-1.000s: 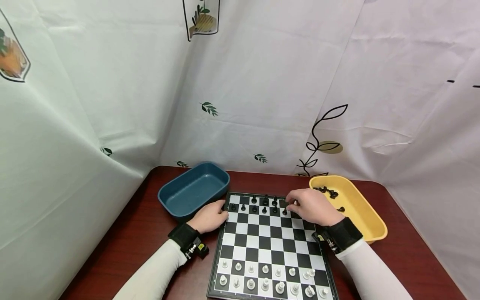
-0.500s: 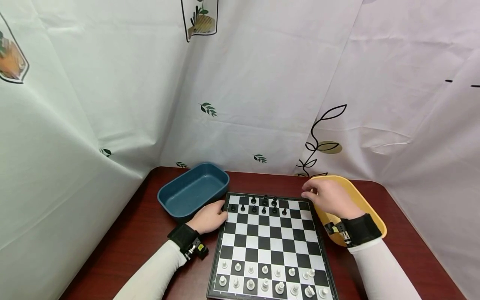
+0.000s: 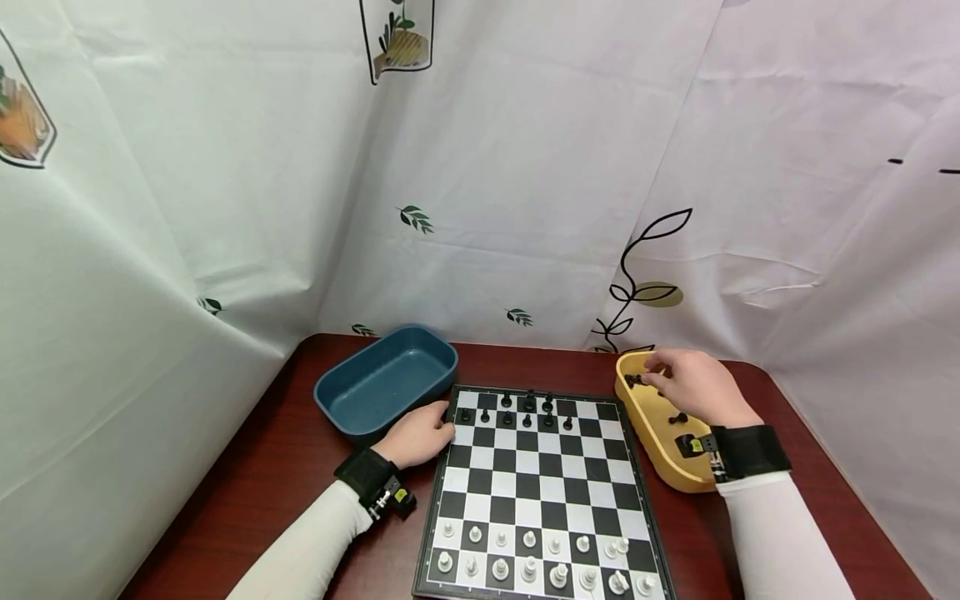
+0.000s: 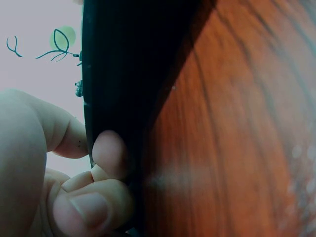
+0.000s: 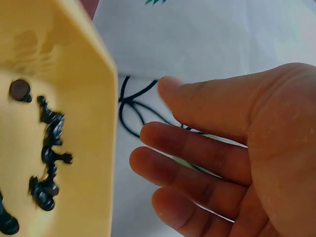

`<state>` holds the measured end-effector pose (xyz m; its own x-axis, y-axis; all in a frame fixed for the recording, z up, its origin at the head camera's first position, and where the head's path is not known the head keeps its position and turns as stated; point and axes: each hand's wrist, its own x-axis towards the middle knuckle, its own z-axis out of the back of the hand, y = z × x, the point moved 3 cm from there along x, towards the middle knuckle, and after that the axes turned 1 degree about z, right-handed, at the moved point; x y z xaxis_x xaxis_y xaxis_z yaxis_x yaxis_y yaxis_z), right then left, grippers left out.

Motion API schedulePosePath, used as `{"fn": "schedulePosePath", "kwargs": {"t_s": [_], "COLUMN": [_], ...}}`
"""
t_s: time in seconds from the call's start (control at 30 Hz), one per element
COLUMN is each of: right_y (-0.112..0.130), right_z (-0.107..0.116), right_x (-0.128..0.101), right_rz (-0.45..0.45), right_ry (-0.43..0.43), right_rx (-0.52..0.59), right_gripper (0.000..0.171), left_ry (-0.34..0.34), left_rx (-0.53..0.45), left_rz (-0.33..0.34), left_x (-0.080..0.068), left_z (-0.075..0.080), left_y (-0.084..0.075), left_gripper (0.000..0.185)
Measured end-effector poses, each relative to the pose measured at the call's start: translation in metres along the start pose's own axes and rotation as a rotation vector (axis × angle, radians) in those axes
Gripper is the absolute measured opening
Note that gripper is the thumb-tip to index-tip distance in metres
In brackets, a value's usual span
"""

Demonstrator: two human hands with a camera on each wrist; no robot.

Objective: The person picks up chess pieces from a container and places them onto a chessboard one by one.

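The right hand [image 3: 693, 385] hovers over the far end of the yellow tray [image 3: 660, 450], its grip apart with fingers [image 5: 197, 143] spread and holding nothing, right above the loose black chess pieces [image 5: 49, 158] lying jumbled inside. The left hand [image 3: 416, 433] presses curled fingers [image 4: 111, 153] against the far left edge of the chessboard [image 3: 536, 492] on the worktop [image 3: 247, 475]. The pieces lie tangled together, so a hasty pinch could likely lift two or flick one out
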<state>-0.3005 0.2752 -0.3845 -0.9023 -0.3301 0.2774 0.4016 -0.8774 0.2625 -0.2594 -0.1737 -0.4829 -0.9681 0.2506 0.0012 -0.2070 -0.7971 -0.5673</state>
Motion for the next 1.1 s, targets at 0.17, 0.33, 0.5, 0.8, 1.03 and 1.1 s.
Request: {"fn": "schedulePosePath", "kwargs": {"t_s": [0.17,0.33,0.5,0.8,1.03,1.1], "right_y": [-0.017,-0.03,-0.039,-0.049,-0.056,-0.057], "right_z": [-0.005,-0.011,-0.017,-0.024,-0.03,-0.031], "right_x": [-0.001,-0.001,-0.002,-0.006,-0.007,-0.007], "right_rz": [-0.043,-0.102,-0.136,-0.173,-0.181,-0.18], "right_ry": [0.018,0.075,0.121,0.192,0.249,0.26], "right_rx": [-0.001,-0.009,-0.013,0.0,0.011,0.014], "right_gripper": [0.02,0.031,0.038,0.044,0.048,0.049], "left_ry": [-0.003,-0.005,-0.002,-0.004,-0.004,-0.004], "left_rx": [0.005,0.002,-0.002,-0.004,0.003,0.005], "left_rz": [-0.002,-0.004,0.004,0.006,0.013,0.013], "left_x": [0.0,0.001,0.001,0.001,0.002,0.003], "left_z": [0.0,0.0,-0.001,-0.001,-0.001,-0.002], "left_y": [0.0,0.0,0.001,0.002,0.003,0.003], "left_gripper": [0.044,0.043,0.041,0.038,0.041,0.041]}}
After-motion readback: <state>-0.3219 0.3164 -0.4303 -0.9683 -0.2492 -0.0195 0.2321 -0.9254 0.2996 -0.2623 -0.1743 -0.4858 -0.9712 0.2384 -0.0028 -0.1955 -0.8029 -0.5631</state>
